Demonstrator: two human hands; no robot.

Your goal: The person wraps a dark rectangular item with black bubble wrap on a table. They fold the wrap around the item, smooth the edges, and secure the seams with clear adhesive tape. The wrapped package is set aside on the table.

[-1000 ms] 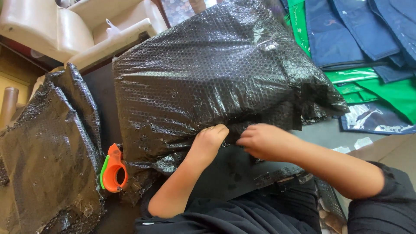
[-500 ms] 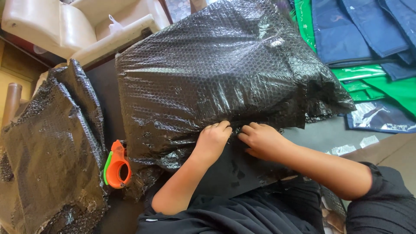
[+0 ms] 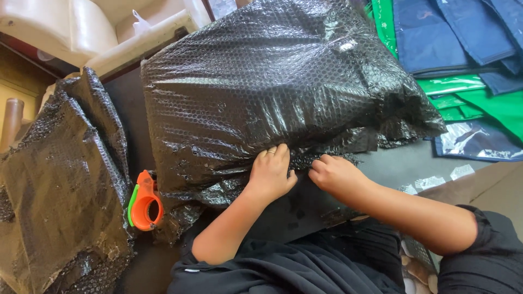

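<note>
A big bundle wrapped in black bubble wrap (image 3: 272, 92) lies in front of me, leaning over my lap. My left hand (image 3: 271, 173) lies flat on its near lower edge, fingers spread and pressing the wrap down. My right hand (image 3: 333, 173) sits just to the right, fingers curled on the loose wrap edge next to a flat black sheet (image 3: 297, 209) beneath the bundle.
An orange and green tape dispenser (image 3: 143, 202) lies left of the bundle. More black bubble wrap (image 3: 60, 185) is heaped at far left. Blue and green fabric bags (image 3: 463, 65) are stacked at upper right. Cream cushioned furniture (image 3: 81, 27) stands at upper left.
My left hand has slid up onto the bundle's lower edge and flattened there. My right hand has shifted slightly right and closed on the wrap edge.
</note>
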